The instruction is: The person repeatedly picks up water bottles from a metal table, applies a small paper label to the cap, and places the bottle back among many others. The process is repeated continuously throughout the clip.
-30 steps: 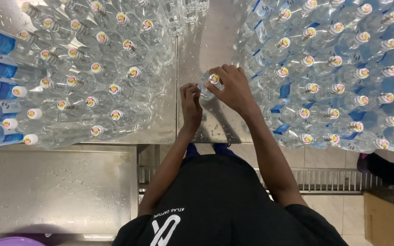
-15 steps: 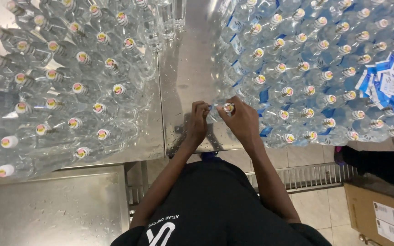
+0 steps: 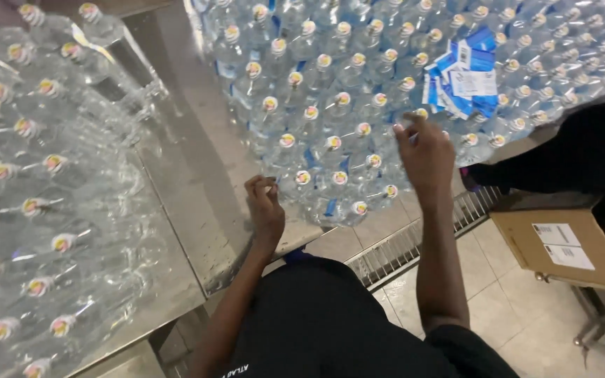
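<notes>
Your right hand (image 3: 425,150), fingers curled, touches the capped bottles (image 3: 330,105) near the blue labels (image 3: 460,80). Your left hand (image 3: 266,206), fingers bent and holding nothing, rests at the steel table (image 3: 190,182) edge.

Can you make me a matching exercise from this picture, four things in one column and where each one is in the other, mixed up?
Things:
1. left hand
2. right hand
3. blue and white labels
4. cardboard box

Places:
A. lying on top of the bottle caps, upper right
B. on the floor, lower right
C. at the steel table's edge, beside the bottles
D. raised over the capped bottles

Pairs: 1-C, 2-D, 3-A, 4-B
</notes>
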